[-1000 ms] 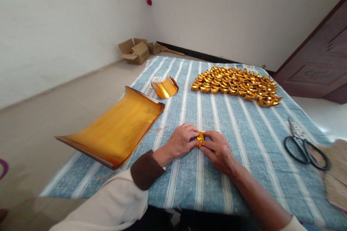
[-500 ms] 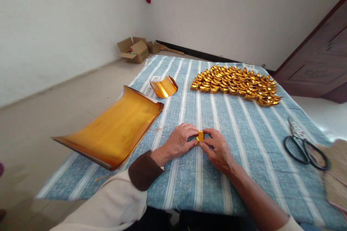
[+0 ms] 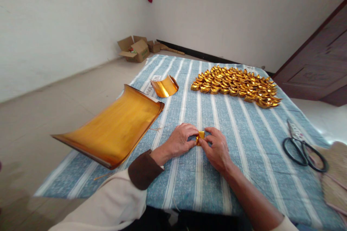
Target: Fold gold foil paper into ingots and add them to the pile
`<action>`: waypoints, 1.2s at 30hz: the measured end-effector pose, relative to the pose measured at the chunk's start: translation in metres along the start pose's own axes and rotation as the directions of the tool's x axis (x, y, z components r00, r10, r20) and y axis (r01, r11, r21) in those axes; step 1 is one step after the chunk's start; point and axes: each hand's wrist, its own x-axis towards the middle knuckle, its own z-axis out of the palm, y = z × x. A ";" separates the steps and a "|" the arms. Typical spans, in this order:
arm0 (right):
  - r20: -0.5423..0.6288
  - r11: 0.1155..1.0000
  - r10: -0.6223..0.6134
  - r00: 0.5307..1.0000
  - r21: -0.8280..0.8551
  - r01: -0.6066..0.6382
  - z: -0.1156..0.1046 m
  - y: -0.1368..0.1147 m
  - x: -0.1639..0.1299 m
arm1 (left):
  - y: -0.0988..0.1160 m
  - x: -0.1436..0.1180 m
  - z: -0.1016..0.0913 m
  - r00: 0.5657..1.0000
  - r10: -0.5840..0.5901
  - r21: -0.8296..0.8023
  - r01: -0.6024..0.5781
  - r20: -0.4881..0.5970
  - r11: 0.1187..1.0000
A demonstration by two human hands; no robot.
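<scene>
A small folded piece of gold foil paper [image 3: 200, 136] is pinched between the fingertips of both my hands, just above the blue striped cloth [image 3: 244, 140]. My left hand [image 3: 181, 140] grips its left side and my right hand [image 3: 216, 148] its right side. Most of the piece is hidden by my fingers. A stack of large gold sheets [image 3: 114, 126] lies curled to the left of my left hand. A smaller curled stack of gold sheets [image 3: 164, 86] lies behind it.
A heap of several folded gold ingots [image 3: 235, 85] covers the far middle of the cloth. Black scissors [image 3: 302, 148] lie at the right, next to a woven fan [image 3: 334, 177]. Cardboard boxes [image 3: 135, 49] sit on the floor by the far wall.
My hands have stayed in place; my fingers have shifted on the gold piece, pressing it smaller. The camera has drifted slightly.
</scene>
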 end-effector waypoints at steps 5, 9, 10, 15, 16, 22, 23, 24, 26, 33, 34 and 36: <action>-0.006 0.999 0.014 1.000 -0.029 -0.014 0.001 0.001 0.001 | 0.000 0.001 -0.001 1.000 0.005 -0.009 -0.005 0.008 1.000; -0.018 0.999 0.024 1.000 -0.045 -0.024 0.004 0.002 0.002 | 0.000 0.001 -0.002 1.000 -0.005 -0.008 0.005 0.024 1.000; -0.021 0.999 0.026 0.999 -0.047 -0.027 0.004 0.002 0.002 | 0.000 0.001 -0.003 1.000 -0.007 -0.010 0.008 0.031 1.000; -0.020 0.998 0.034 0.999 -0.049 -0.035 0.005 0.003 0.002 | 0.002 0.003 -0.008 0.997 -0.057 -0.007 0.057 0.059 0.998; -0.021 0.998 0.033 0.999 -0.050 -0.034 0.006 0.003 0.002 | 0.002 0.005 -0.008 0.996 -0.072 0.002 0.073 0.060 0.997; -0.029 0.998 0.035 0.999 -0.048 -0.036 0.007 0.002 0.002 | 0.002 0.015 -0.005 0.994 -0.105 0.199 0.098 0.025 0.975; -0.030 0.998 0.039 0.999 -0.047 -0.040 0.007 0.002 0.003 | 0.002 0.016 -0.004 0.994 -0.106 0.217 0.098 0.025 0.971; -0.029 0.998 0.043 0.999 -0.046 -0.045 0.007 0.002 0.003 | 0.002 0.017 -0.003 0.994 -0.108 0.222 0.099 0.028 0.970; -0.029 0.998 0.048 0.998 -0.043 -0.049 0.007 0.001 0.003 | 0.001 0.018 -0.002 0.992 -0.119 0.209 0.109 0.036 0.972; -0.031 0.999 0.037 0.999 -0.006 -0.037 0.006 0.003 0.003 | 0.008 0.018 -0.005 0.973 -0.232 -0.059 0.230 -0.018 0.971; -0.032 0.999 0.034 0.999 0.008 -0.034 0.006 0.004 0.003 | 0.010 0.018 -0.006 0.964 -0.266 -0.136 0.261 -0.014 0.956; -0.035 0.999 0.031 0.999 0.042 -0.029 0.006 0.005 0.003 | 0.016 0.017 -0.006 0.938 -0.346 -0.306 0.336 0.023 0.891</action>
